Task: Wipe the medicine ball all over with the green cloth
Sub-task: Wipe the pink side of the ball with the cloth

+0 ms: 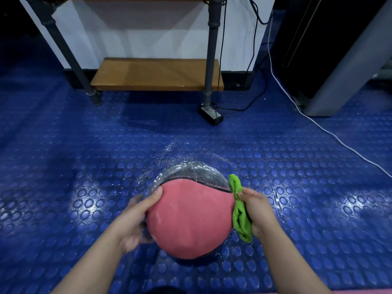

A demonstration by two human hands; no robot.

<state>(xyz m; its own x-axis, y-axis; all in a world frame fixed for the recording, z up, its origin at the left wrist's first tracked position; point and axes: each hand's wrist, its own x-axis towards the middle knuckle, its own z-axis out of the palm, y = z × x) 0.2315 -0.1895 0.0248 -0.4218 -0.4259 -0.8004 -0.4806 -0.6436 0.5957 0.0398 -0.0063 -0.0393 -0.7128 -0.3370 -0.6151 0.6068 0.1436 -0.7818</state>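
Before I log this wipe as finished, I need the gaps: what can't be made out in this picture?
Head view only.
Medicine ball: underside and far side, hidden by its own bulk.
Left hand: fingers behind the ball, blurred.
Green cloth: part tucked under the right hand; contact with the ball unclear.
Black box: too small to identify.

Blue studded floor (63,145) is glinting in patches (white specks mid-frame), low wooden shelf (157,74) sitting between grey pipe legs (212,49) against white wall (137,28).
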